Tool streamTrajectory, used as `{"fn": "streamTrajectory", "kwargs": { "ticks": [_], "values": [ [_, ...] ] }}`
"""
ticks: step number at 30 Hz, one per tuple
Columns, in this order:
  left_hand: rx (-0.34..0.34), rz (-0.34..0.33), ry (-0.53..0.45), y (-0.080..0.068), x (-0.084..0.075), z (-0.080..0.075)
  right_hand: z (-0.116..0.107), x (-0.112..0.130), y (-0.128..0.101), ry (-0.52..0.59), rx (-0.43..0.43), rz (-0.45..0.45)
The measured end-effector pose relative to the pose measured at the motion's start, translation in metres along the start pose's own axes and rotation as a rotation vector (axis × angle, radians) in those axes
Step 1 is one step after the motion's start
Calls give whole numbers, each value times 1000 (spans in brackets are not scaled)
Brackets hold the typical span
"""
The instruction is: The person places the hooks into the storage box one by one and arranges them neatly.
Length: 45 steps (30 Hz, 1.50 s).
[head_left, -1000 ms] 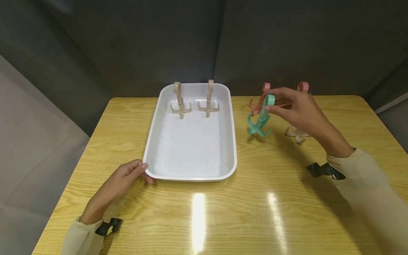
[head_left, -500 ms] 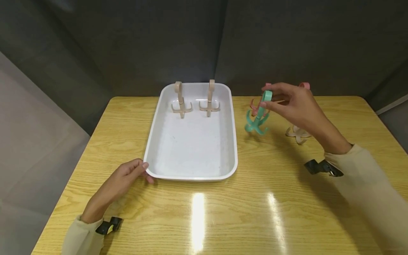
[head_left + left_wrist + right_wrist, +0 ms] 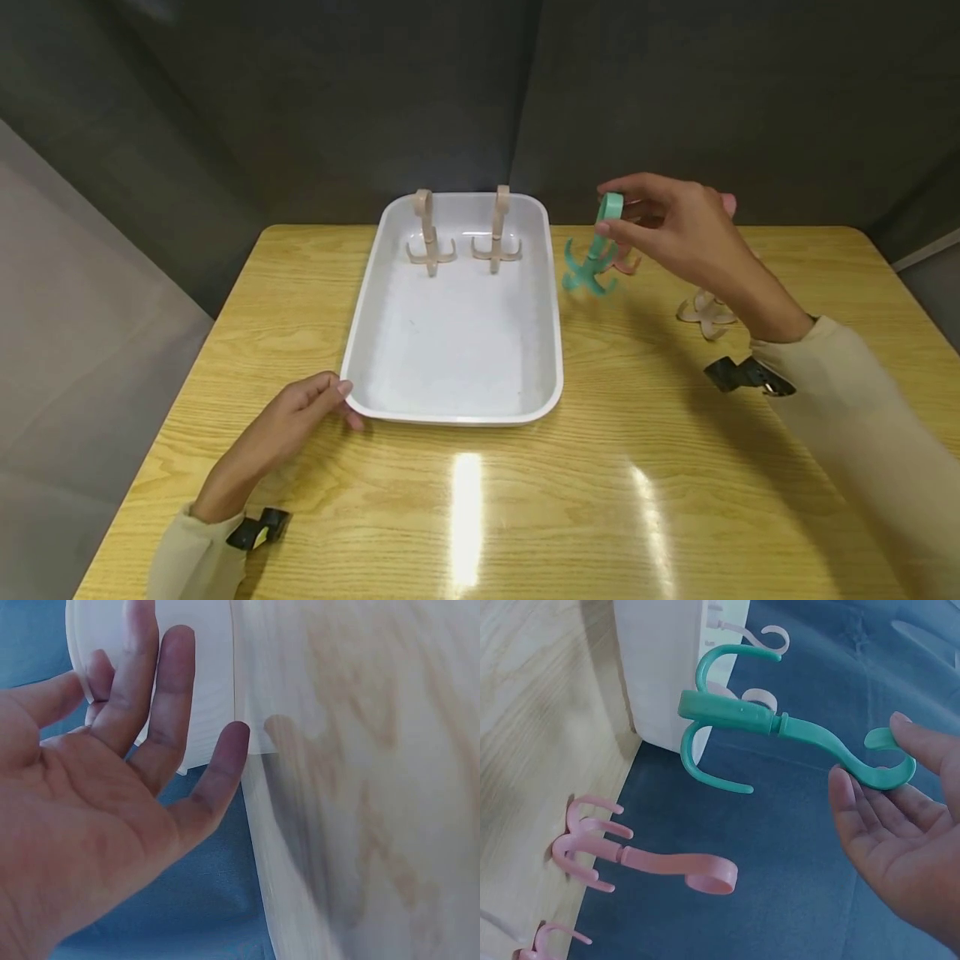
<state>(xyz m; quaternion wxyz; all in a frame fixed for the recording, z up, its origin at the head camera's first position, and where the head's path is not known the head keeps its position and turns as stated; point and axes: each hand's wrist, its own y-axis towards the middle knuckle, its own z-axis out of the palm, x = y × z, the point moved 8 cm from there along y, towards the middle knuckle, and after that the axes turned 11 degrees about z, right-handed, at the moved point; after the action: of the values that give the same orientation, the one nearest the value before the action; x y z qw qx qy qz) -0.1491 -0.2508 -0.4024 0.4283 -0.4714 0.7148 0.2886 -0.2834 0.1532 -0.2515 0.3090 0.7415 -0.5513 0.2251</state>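
Note:
In the head view my right hand pinches a green multi-prong hanger hook by its curved top, and its prongs hang above the table. The right wrist view shows thumb and fingers at the loop of the same green hook. My left hand grips the near left corner of a white plastic tray, its thumb on the rim. Several fingers of the left hand extend beneath and beside the tray wall in the left wrist view. Two beige hooks stand upright at the tray's far end.
Two pink hooks stand on the table right of the tray, partly hidden by my right hand in the head view. A beige hook stands nearer. A dark curtain rises behind the wooden table.
My right hand has lifted the green hook and moved it left and away from me, closer to the tray. My left hand keeps its place at the tray corner.

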Motion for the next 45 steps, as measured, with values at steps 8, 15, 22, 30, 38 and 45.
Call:
{"fn": "streamTrajectory", "kwargs": {
  "ticks": [8, 15, 22, 30, 38, 45],
  "values": [
    [-2, 8, 16, 0, -1, 0, 10, 13, 6, 73, 45, -35],
    [-7, 11, 5, -1, -3, 0, 21, 25, 17, 30, 67, -57],
    [-13, 7, -3, -1, -4, 1, 38, 40, 25, 43, 131, -104],
    [-15, -2, 4, -1, -5, 1, 57, 53, 31, 78, 199, -102],
    [-15, 2, -1, -2, -6, 2, 79, 61, 38, 42, 292, -99],
    [-14, 11, 3, -1, -7, 2, 92, 70, 43, 32, 350, -110]
  ]
}}
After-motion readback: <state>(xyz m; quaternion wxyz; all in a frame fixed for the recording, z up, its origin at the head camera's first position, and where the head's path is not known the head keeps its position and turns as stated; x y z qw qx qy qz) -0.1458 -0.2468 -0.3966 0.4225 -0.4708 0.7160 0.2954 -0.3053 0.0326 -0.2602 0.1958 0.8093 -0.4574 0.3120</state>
